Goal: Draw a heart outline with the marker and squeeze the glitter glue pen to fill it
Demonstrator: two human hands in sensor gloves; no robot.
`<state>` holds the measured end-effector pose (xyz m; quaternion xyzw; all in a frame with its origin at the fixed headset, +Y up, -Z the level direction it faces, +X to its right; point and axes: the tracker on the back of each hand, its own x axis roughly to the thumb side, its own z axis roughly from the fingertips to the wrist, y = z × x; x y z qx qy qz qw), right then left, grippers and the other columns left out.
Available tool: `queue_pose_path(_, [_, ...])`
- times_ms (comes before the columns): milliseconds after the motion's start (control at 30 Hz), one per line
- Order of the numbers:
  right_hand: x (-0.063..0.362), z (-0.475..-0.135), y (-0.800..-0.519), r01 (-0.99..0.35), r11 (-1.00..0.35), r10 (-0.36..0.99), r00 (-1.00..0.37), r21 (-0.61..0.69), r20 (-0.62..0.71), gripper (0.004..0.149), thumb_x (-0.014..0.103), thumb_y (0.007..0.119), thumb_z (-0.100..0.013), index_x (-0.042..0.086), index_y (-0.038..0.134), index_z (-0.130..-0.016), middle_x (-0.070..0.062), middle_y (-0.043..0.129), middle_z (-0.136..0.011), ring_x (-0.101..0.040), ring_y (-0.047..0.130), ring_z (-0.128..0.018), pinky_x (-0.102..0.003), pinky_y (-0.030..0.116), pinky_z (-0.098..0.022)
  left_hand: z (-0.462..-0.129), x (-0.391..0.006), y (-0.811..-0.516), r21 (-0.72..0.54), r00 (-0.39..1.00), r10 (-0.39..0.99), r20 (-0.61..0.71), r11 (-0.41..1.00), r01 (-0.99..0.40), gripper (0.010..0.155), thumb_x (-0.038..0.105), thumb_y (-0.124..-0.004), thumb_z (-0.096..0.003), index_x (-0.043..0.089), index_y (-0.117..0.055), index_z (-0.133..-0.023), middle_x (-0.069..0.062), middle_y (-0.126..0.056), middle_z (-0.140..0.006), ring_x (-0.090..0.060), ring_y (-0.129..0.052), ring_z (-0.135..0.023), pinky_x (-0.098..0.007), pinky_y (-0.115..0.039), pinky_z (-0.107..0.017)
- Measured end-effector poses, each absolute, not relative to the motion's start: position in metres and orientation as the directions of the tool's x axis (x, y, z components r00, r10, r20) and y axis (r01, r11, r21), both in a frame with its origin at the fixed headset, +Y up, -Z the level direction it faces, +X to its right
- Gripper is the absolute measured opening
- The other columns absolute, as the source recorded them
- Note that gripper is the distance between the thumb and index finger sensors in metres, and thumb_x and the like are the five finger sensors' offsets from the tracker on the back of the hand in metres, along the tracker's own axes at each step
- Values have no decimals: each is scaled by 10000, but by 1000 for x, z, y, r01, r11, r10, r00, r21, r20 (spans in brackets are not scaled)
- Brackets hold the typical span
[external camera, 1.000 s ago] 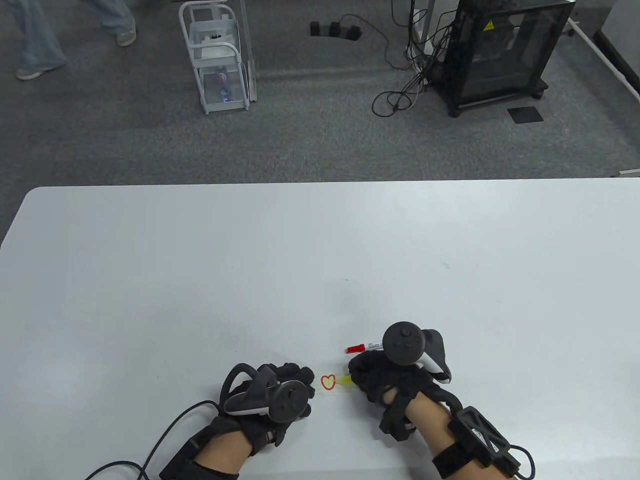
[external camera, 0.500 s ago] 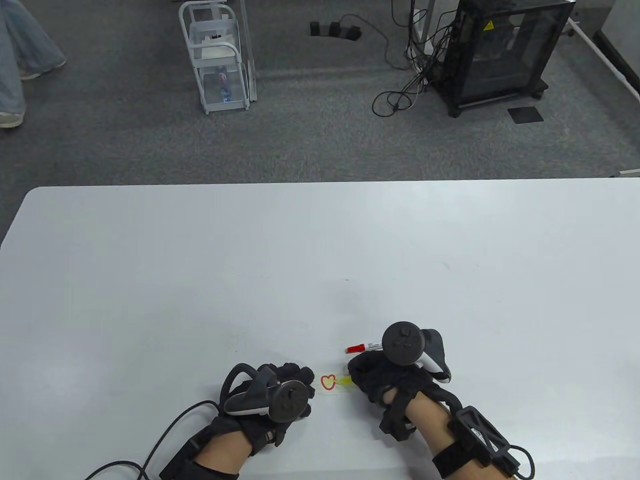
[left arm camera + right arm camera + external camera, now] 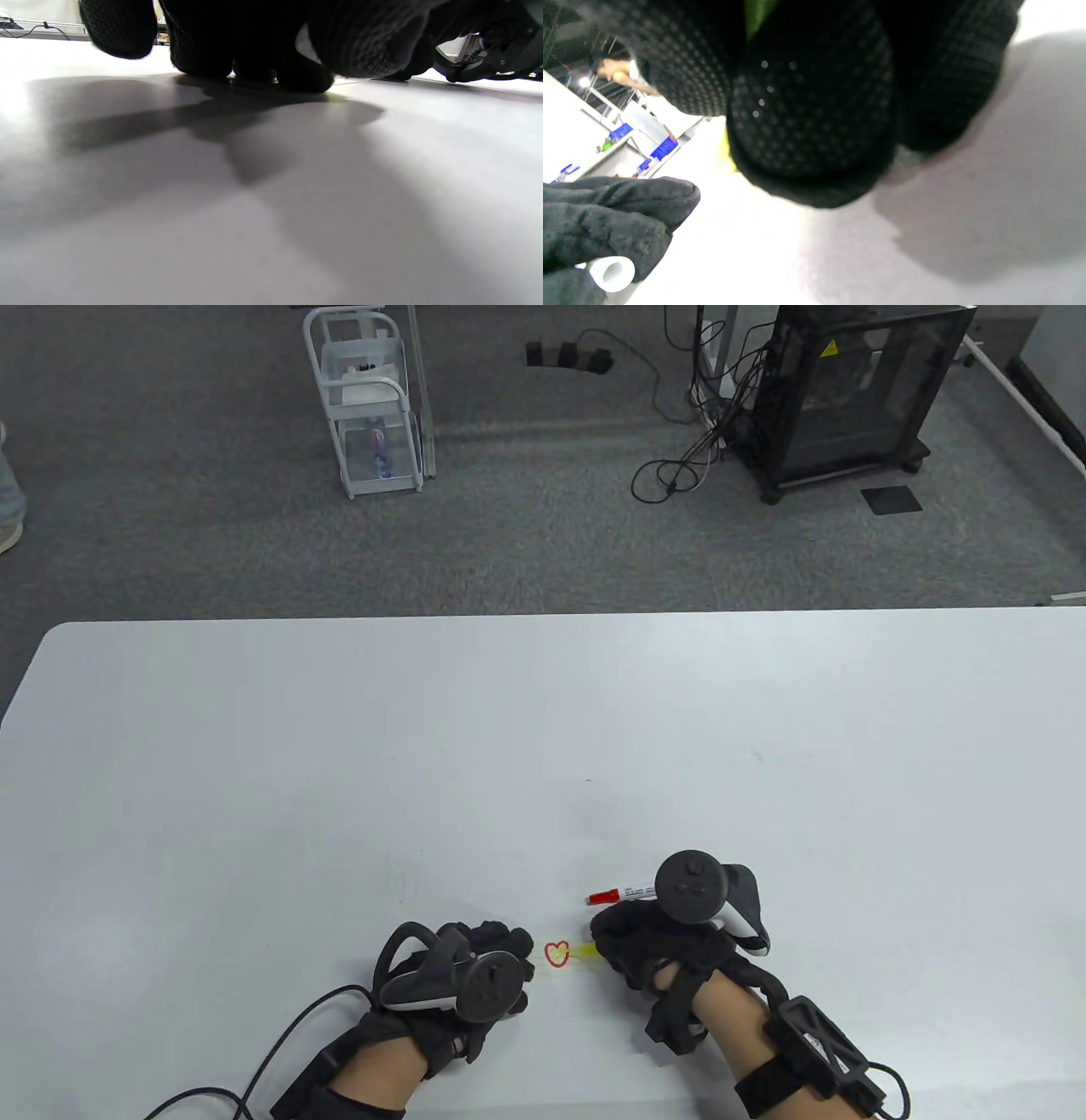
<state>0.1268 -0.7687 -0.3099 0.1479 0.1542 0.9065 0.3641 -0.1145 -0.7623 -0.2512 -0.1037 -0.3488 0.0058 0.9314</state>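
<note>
A small red heart outline (image 3: 556,954) with yellow glue inside it is drawn on the white table (image 3: 543,729), between my hands. My right hand (image 3: 599,947) grips the yellow glitter glue pen (image 3: 584,952), whose tip points left just short of the heart's right edge. In the right wrist view a yellow-green strip of the pen (image 3: 756,15) shows between my curled fingers (image 3: 814,110). The red-capped marker (image 3: 618,893) lies on the table just behind my right hand. My left hand (image 3: 516,943) rests left of the heart, its fingers (image 3: 615,212) curled round a small white hollow tube (image 3: 611,273).
On the floor beyond the table's far edge are a white wire cart (image 3: 369,398), a black cabinet (image 3: 848,390) and loose cables (image 3: 679,458). A cable (image 3: 254,1077) trails from my left wrist to the bottom edge. A person's shoe (image 3: 8,530) shows at the far left.
My right hand's tracker has tipped slightly up and to the right; the pen tip stays by the heart. The left hand has not moved. The person on the floor has walked off left.
</note>
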Motion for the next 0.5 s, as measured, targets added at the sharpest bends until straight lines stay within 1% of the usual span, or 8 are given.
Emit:
queue_pose_path(133, [126, -309, -768, -606, -691, 701, -694, 394, 164, 464, 337, 859, -432, 81, 887, -817, -98, 1047, -548, -110, 1087, -242, -363, 952, -280, -251, -114, -762, -197, 756, 83, 649, 978, 61, 464, 490, -748, -498, 257, -780, -899, 6, -714, -1111, -287, -715, -1017, -556, -658, -694])
queue_pose_path(267, [121, -308, -767, -556, -739, 652, -732, 379, 198, 458, 343, 872, -429, 94, 896, -812, -100, 1048, -545, -98, 1084, -234, -347, 953, -272, -251, -114, -763, -197, 756, 84, 649, 978, 61, 465, 490, -748, -498, 256, -781, -898, 5, -713, -1111, -286, -717, -1016, -555, -659, -694])
queue_pose_path(400, [118, -306, -766, -521, -748, 639, -733, 412, 233, 449, 341, 884, -419, 99, 912, -797, -99, 1051, -541, -110, 1087, -246, -360, 950, -288, -251, -115, -762, -198, 756, 84, 649, 978, 61, 465, 490, -748, -499, 255, -781, -898, 4, -714, -1111, -287, -716, -1017, -556, -658, -693])
queue_pose_path(500, [119, -306, -766, -543, -743, 648, -728, 390, 222, 453, 340, 883, -420, 92, 910, -798, -101, 1052, -539, -104, 1089, -241, -354, 956, -280, -251, -115, -762, -197, 756, 84, 649, 978, 61, 465, 491, -747, -499, 257, -779, -899, 4, -713, -1112, -288, -716, -1017, -555, -658, -694])
